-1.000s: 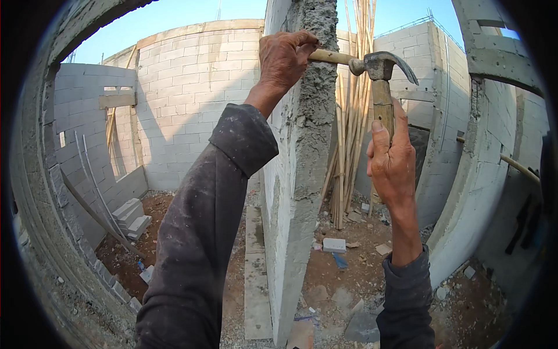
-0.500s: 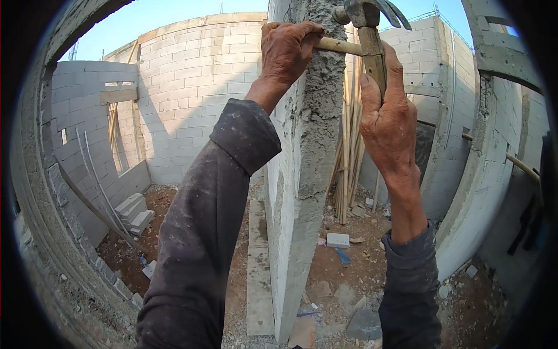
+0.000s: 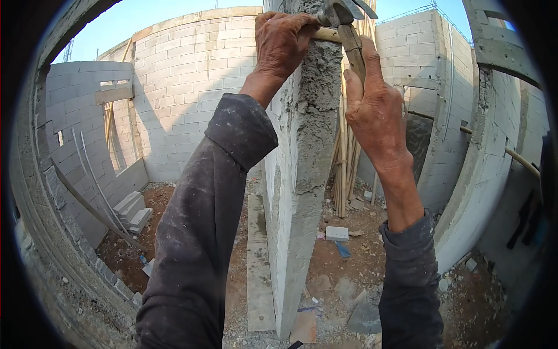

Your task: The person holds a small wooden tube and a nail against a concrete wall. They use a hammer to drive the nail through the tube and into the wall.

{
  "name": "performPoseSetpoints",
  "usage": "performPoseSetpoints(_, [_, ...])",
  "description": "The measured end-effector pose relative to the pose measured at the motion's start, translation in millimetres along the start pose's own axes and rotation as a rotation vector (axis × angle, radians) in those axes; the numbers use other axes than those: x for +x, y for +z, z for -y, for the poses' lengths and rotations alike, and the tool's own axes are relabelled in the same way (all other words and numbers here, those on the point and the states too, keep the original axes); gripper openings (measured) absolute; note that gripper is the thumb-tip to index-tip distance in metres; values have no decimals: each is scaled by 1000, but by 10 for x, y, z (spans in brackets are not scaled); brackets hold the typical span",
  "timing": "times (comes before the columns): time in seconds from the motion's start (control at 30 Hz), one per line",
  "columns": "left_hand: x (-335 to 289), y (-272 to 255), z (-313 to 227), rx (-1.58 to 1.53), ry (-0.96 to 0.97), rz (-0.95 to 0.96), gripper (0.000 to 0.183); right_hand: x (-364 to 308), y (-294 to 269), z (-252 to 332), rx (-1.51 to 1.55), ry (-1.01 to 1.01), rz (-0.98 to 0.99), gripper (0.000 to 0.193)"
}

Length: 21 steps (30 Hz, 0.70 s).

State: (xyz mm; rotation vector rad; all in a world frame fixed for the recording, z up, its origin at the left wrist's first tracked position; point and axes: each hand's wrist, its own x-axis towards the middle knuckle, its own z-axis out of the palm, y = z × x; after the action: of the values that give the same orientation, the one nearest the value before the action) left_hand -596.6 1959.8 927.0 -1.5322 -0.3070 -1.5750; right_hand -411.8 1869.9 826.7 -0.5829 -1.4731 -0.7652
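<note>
My left hand (image 3: 282, 47) is closed around a pale wooden rod (image 3: 327, 35), high up at the rough end of a concrete wall (image 3: 317, 99). The rod sticks out to the right across the wall's end; the part inside my fist is hidden. My right hand (image 3: 381, 119) grips a claw hammer (image 3: 352, 52) by its worn wooden handle, thumb and forefinger along it. The hammer's metal head overlaps the rod close to my left fingers, its claw pointing right. Whether head and rod touch, I cannot tell.
Bamboo poles (image 3: 344, 157) lean behind the wall on the right. Pale blocks (image 3: 132, 210) are stacked at left, and one white block (image 3: 337, 234) lies on the rubble-strewn dirt floor. A curved-looking concrete frame (image 3: 35, 174) edges the left; a pole (image 3: 522, 161) juts out at right.
My right hand has brought the hammer leftward, its head now close to my left fist. My left hand keeps hold of the rod. The whole view has shifted slightly.
</note>
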Motion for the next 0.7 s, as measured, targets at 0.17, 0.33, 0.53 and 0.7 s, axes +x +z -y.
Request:
performPoseSetpoints(0.17, [33, -121, 83, 2, 67, -53, 23, -20, -221, 177, 136, 23, -40, 57])
performPoseSetpoints(0.33, [-72, -646, 221, 459, -448, 124, 62, 20, -505, 448, 491, -198, -143, 56])
performPoseSetpoints(0.53, [71, -604, 186, 9, -792, 341, 59, -11, 105, -8, 3, 126, 118, 54])
performPoseSetpoints(0.7, [-18, -605, 233, 13, -806, 304, 59, -64, -20, 137, 260, 42, -63, 56])
